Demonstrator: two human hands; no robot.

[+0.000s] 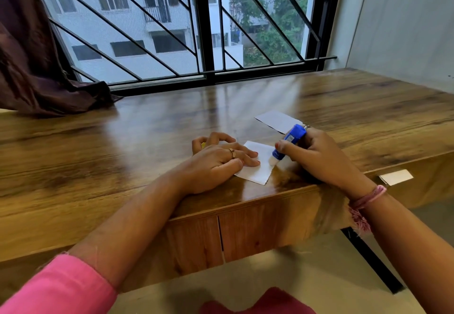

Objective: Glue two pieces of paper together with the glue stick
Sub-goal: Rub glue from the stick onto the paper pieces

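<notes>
A small white paper [258, 170] lies near the front edge of the wooden desk [122, 146]. My left hand [218, 163] presses its left side with straight fingers. The thumb and forefinger curl round a small yellow cap [203, 144], which is mostly hidden. My right hand [317, 159] grips a blue glue stick [291, 141], tilted, and its white tip touches the paper's right edge. A second white paper [277, 120] lies flat farther back, just beyond the right hand.
A dark curtain [36, 68] spills onto the desk's back left corner. A barred window [204, 31] runs along the far edge and a wall [405, 23] stands at the right. Drawer fronts [245, 235] sit under the desk edge, and a metal plate [395, 177] is set into its right front.
</notes>
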